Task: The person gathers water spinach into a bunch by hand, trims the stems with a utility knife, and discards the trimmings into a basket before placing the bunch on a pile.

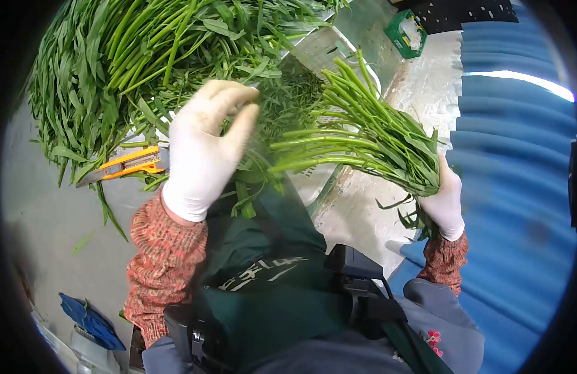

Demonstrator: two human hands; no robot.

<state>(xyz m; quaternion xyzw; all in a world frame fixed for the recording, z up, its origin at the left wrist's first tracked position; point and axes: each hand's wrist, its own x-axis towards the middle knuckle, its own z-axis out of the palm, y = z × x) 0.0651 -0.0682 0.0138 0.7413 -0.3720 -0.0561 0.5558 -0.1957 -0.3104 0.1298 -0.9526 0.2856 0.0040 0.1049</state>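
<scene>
My right hand (444, 201), in a white glove, is wrapped round the leafy end of a bunch of water spinach (376, 134). Its cut green stems fan out to the left, while some leaves hang below the fist. My left hand (210, 134), gloved too, is raised left of the stem ends, apart from them. Its thumb and fingers are curled into a pinch with the tips close together; whatever is between them is too small to make out. Beside that hand, an orange box cutter (129, 164) lies on the grey table (101, 212), its blade pointing left.
A large heap of water spinach (107, 75) covers the table's far left. Loose leaves fill a white crate (323, 50) ahead of me. Farther off stands a green basket (406, 34) with clear plastic in it. Blue corrugated sheeting (513, 187) runs along the right.
</scene>
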